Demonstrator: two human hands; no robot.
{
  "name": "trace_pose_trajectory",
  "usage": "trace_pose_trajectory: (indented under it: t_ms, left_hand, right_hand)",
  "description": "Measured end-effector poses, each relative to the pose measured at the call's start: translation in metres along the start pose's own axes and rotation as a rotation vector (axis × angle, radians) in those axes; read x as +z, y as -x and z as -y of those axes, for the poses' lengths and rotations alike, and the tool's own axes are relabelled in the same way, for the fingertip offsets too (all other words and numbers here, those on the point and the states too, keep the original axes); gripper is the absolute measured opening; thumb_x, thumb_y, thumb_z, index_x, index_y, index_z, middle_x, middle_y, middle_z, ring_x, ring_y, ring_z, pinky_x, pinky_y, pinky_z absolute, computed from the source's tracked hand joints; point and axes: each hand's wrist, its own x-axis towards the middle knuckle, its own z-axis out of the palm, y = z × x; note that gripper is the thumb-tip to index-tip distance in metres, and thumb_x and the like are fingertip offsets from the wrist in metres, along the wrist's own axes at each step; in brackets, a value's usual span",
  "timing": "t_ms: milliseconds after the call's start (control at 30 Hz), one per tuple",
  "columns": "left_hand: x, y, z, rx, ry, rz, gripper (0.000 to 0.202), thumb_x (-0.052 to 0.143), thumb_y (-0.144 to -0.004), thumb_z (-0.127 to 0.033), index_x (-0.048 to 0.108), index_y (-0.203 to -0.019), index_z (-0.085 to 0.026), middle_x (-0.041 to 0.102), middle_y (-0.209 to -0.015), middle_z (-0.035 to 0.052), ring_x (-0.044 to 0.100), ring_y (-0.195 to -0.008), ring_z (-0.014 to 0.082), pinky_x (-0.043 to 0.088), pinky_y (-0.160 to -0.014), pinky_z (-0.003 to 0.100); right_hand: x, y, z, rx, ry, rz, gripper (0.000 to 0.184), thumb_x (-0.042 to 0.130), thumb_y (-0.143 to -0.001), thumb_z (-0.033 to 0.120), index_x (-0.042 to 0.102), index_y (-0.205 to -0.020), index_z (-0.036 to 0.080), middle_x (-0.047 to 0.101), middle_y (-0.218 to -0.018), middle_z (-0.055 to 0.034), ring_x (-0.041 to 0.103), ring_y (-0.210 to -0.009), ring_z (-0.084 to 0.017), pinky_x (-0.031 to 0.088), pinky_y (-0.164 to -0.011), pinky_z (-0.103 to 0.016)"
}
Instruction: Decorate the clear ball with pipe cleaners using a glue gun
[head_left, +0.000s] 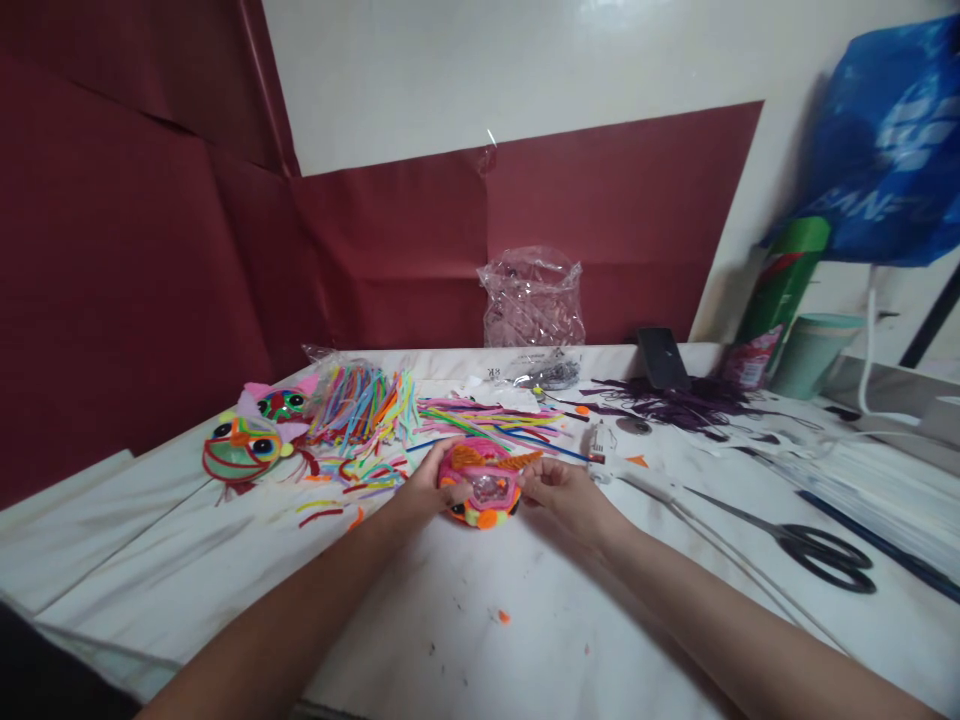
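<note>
My left hand (433,482) is closed around the left edge of a small round animal face made of pipe cleaners (487,518), its thumb on the front. The face looks upside down to me, pink at the top, with dark eyes, orange and yellow at the bottom, and a clear window in the middle. An orange twisted pipe cleaner (517,461) sticks out to the right across it. My right hand (555,487) pinches at the face's right edge; its fingertips partly hide what they grip. Just beyond lie loose pink, yellow and blue pipe cleaners (499,415).
Two similar animal faces (240,452) sit at left beside a bag of pipe cleaners (360,405). A white glue gun (645,478) and black-handled scissors (817,555) lie at right. Behind are purple strips (697,405), a phone (662,358), a green cup (816,355) and clear plastic (532,300).
</note>
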Motion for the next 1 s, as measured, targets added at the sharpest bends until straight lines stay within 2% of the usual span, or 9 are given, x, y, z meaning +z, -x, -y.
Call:
trace_pose_trajectory:
  t_ms: [100, 267, 433, 500, 600, 667, 733, 867, 1000]
  left_hand:
    - [0.005, 0.002, -0.005, -0.045, -0.072, -0.037, 0.095, 0.086, -0.052, -0.021, 0.041, -0.135, -0.024, 0.057, -0.132, 0.0133, 0.055, -0.120, 0.0332, 0.046, -0.096, 0.043]
    - [0.013, 0.003, -0.018, -0.047, -0.214, -0.198, 0.079, 0.080, -0.058, -0.022, 0.047, -0.130, -0.024, 0.058, -0.130, 0.0122, 0.056, -0.118, 0.0321, 0.046, -0.097, 0.043]
    - [0.002, -0.003, -0.020, 0.027, -0.474, -0.365, 0.072, 0.077, -0.065, -0.026, 0.048, -0.131, -0.022, 0.052, -0.138, 0.0113, 0.048, -0.128, 0.0290, 0.038, -0.107, 0.042]
    - [-0.003, -0.002, -0.020, 0.146, -0.634, -0.448, 0.069, 0.076, -0.068, -0.030, 0.048, -0.131, -0.020, 0.051, -0.137, 0.0128, 0.047, -0.128, 0.0294, 0.039, -0.106, 0.043]
    - [0.001, 0.006, -0.028, 0.617, -0.910, -0.556, 0.050, 0.072, -0.073, -0.027, 0.056, -0.120, -0.020, 0.059, -0.123, 0.0118, 0.054, -0.119, 0.0267, 0.042, -0.102, 0.042]
    - [0.011, 0.017, -0.037, 0.940, -1.015, -0.448, 0.025, 0.063, -0.080, -0.017, 0.063, -0.105, -0.020, 0.068, -0.100, 0.0064, 0.062, -0.099, 0.0191, 0.049, -0.091, 0.033]
    - [0.025, 0.027, -0.043, 1.035, -1.039, -0.264, 0.015, 0.058, -0.083, -0.009, 0.064, -0.092, -0.020, 0.069, -0.079, 0.0012, 0.064, -0.077, 0.0127, 0.051, -0.075, 0.023]
    - [0.048, 0.036, -0.040, 0.889, -1.010, -0.188, 0.011, 0.057, -0.085, -0.009, 0.066, -0.084, -0.016, 0.071, -0.072, 0.0031, 0.066, -0.067, 0.0120, 0.051, -0.065, 0.019]
    - [0.053, 0.033, -0.030, 0.747, -0.954, -0.159, 0.014, 0.058, -0.081, -0.008, 0.067, -0.072, -0.015, 0.068, -0.061, 0.0012, 0.063, -0.055, 0.0105, 0.047, -0.055, 0.017]
  right_hand:
    - [0.000, -0.001, 0.001, -0.018, 0.027, 0.001, 0.053, 0.076, -0.048, 0.066, 0.050, -0.057, 0.020, 0.048, -0.049, 0.0054, 0.037, -0.048, -0.009, 0.029, -0.050, -0.026]
    - [-0.004, -0.002, 0.001, -0.046, 0.104, -0.009, 0.046, 0.076, -0.054, 0.058, 0.050, -0.058, 0.021, 0.049, -0.052, 0.0047, 0.037, -0.049, -0.010, 0.028, -0.049, -0.025]
    - [-0.015, -0.003, 0.001, -0.062, 0.186, -0.004, 0.032, 0.079, -0.055, 0.039, 0.053, -0.054, 0.020, 0.048, -0.051, 0.0050, 0.035, -0.050, -0.009, 0.024, -0.049, -0.024]
    - [-0.017, -0.002, 0.004, -0.074, 0.177, -0.009, 0.028, 0.079, -0.055, 0.036, 0.057, -0.057, 0.019, 0.053, -0.058, 0.0033, 0.038, -0.054, -0.010, 0.026, -0.051, -0.024]
    - [-0.016, 0.001, 0.015, -0.072, 0.086, 0.039, 0.031, 0.076, -0.061, 0.045, 0.060, -0.068, 0.019, 0.056, -0.065, 0.0021, 0.042, -0.058, -0.011, 0.033, -0.054, -0.024]
    - [-0.011, 0.005, 0.021, -0.052, 0.013, 0.106, 0.038, 0.074, -0.063, 0.054, 0.059, -0.071, 0.019, 0.056, -0.065, 0.0021, 0.044, -0.056, -0.011, 0.036, -0.054, -0.024]
    - [-0.004, 0.010, 0.024, 0.006, -0.115, 0.188, 0.043, 0.078, -0.060, 0.055, 0.059, -0.071, 0.018, 0.057, -0.064, 0.0024, 0.044, -0.052, -0.009, 0.035, -0.051, -0.023]
    - [0.012, 0.022, 0.019, 0.139, -0.413, 0.342, 0.038, 0.087, -0.059, 0.041, 0.061, -0.069, 0.015, 0.061, -0.059, 0.0028, 0.046, -0.046, -0.005, 0.032, -0.048, -0.018]
    - [0.022, 0.029, 0.011, 0.130, -0.497, 0.382, 0.031, 0.086, -0.063, 0.035, 0.064, -0.068, 0.014, 0.066, -0.059, 0.0014, 0.050, -0.047, -0.005, 0.040, -0.051, -0.018]
